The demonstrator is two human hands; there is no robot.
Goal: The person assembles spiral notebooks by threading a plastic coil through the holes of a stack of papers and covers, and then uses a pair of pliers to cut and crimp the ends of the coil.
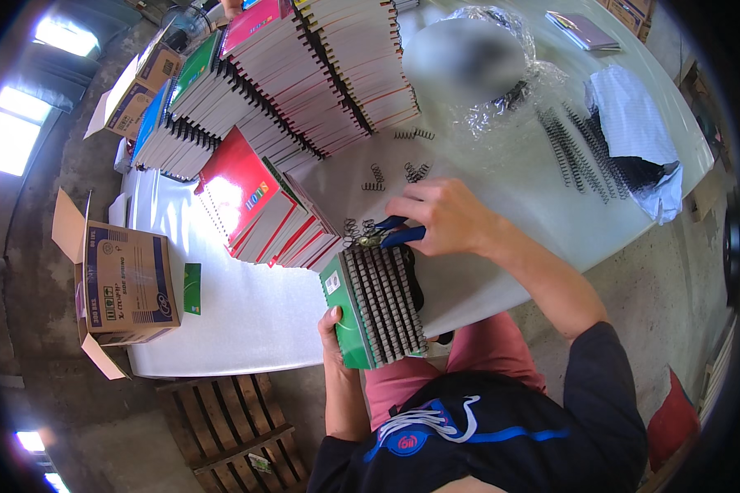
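Note:
My left hand [331,331] is closed round the near left edge of a stack of green-covered spiral notebooks [350,308], with the black coil spines side by side facing up. My right hand [446,215] is wrapped round blue-handled pliers [404,237]. Their metal jaws touch the coil ends at the far edge of the stack, where short bits of coil stick up. Whether the jaws are closed on a wire is too small to tell. Loose coil pieces [376,177] lie on the table just beyond.
Red notebooks [259,197] stand left of my stack. Tall notebook piles [279,90] rise behind them. Long black coils [580,152] lie right, by a white wrapper [633,115] and clear plastic film [526,90]. An open carton [131,279] and a green card [191,287] are left.

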